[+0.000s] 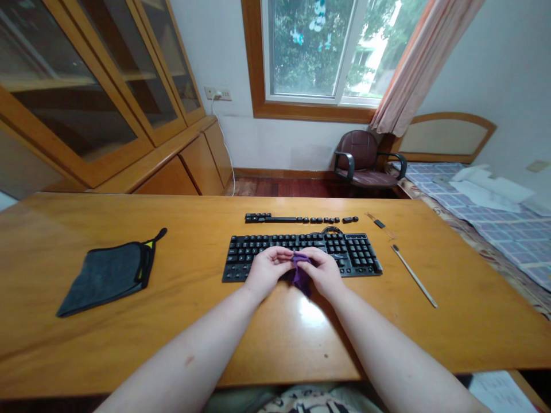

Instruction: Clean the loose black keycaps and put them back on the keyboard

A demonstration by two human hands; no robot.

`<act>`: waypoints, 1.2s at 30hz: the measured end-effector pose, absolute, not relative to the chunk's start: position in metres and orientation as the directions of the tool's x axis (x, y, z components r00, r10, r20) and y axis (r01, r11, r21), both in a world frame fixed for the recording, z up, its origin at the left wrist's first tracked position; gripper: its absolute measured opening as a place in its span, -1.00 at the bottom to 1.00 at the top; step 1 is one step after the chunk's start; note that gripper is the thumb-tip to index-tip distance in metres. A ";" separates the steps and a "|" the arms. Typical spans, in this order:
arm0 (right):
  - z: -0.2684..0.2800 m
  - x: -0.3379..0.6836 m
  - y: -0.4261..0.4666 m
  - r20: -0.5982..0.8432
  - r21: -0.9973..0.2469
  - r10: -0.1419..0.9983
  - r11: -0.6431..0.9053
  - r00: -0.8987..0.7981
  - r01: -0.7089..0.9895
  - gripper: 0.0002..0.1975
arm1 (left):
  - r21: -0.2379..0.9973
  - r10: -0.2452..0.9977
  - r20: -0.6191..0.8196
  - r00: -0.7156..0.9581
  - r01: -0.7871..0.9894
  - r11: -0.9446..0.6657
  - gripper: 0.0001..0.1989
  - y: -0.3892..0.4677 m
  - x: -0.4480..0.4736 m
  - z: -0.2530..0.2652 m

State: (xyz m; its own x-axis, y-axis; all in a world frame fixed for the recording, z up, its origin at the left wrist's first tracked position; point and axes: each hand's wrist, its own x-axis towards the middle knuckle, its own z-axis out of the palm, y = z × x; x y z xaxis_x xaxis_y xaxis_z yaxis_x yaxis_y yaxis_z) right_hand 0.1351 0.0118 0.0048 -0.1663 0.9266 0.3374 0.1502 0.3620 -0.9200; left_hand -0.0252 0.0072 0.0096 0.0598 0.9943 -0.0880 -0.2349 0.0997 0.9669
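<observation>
My left hand (pixel 270 269) and my right hand (pixel 322 271) meet over the front edge of a black keyboard (pixel 361 255). A small purple cloth (pixel 302 281) is pinched in my right fingers and hangs below them. The left thumb and fingers are closed against the cloth's left edge; a tiny dark bit shows there, too small to name. Part of the keyboard's middle is hidden by both hands. Along its front row, several keys lack their caps. Behind it, loose black keycaps (pixel 282 219) lie in a line.
A folded grey cloth (pixel 107 272) with black edging lies at the left. On the right are a wire keycap puller (pixel 379 223) and a thin brush (pixel 415 277). The desk (pixel 189 332) has its far edge before a chair (pixel 364 155); a bed (pixel 482 195) stands at the right.
</observation>
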 end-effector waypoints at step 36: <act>-0.005 0.129 0.010 0.148 -0.988 0.981 0.151 -0.127 0.018 -0.57 | 0.860 0.915 0.316 0.250 0.332 -0.387 -0.75 -0.001 -0.031 0.013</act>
State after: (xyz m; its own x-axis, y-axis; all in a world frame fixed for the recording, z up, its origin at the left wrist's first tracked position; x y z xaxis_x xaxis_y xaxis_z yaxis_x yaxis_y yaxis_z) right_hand 0.1294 0.0097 -0.0055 -0.1268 0.9809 0.1475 0.0175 0.1509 -0.9884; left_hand -0.0306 -0.0009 0.0133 0.2498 0.9154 0.3156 0.3322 -0.3872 0.8600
